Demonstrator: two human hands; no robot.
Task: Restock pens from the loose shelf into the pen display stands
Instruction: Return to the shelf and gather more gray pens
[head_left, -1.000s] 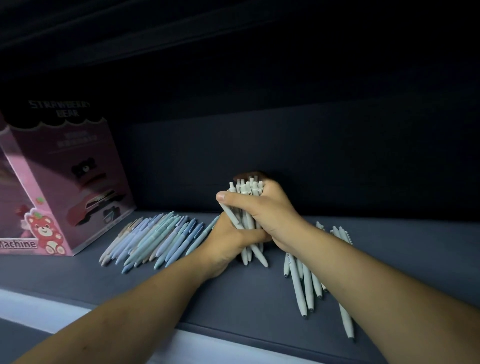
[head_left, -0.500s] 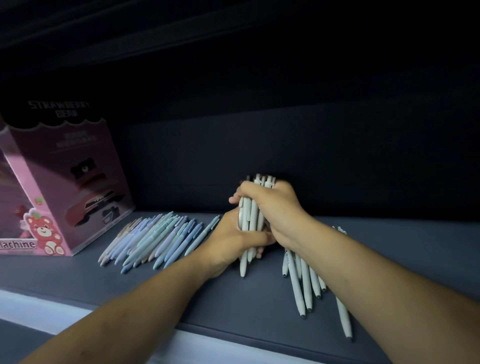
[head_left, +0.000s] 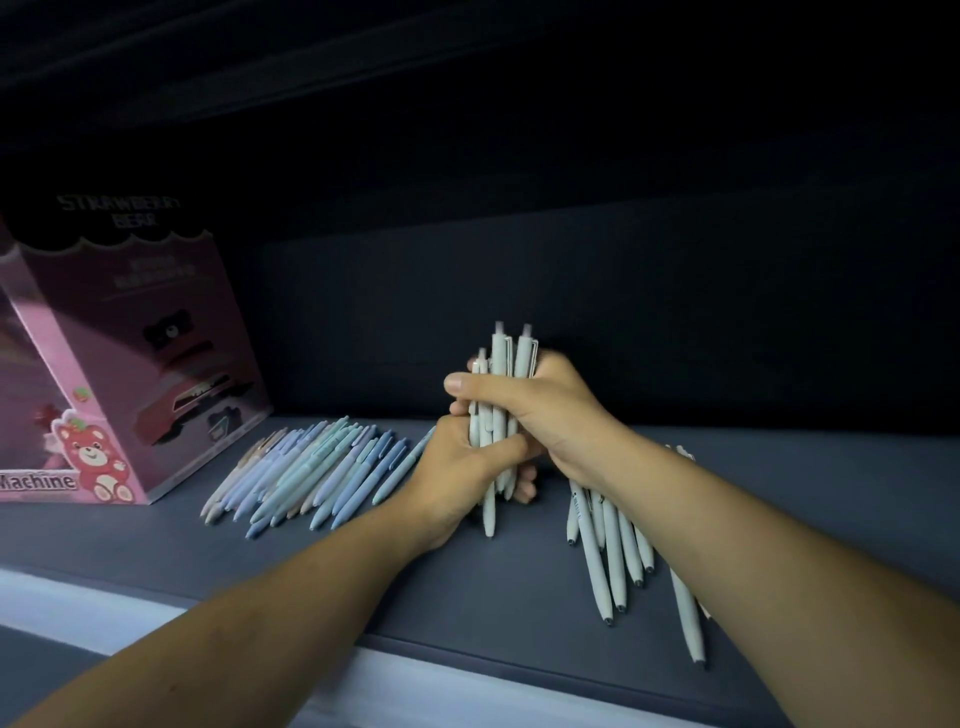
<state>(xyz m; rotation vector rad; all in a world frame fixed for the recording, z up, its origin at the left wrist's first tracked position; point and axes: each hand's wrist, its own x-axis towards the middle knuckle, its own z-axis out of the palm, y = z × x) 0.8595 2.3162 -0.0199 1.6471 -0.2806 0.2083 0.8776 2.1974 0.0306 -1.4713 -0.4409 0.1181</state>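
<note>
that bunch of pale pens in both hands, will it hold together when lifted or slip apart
Probably slippery: the bunch of pale pens is uneven, one pen hanging below the left hand. The pens look stiff and light, so the right hand should manage the lift, though smooth round barrels may slide.

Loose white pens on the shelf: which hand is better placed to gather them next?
Right, probably. The loose white pens lie beside the right hand, under its forearm. The left hand grips the bundle lower down, nearer the blue pens, and could hold it alone.
</note>
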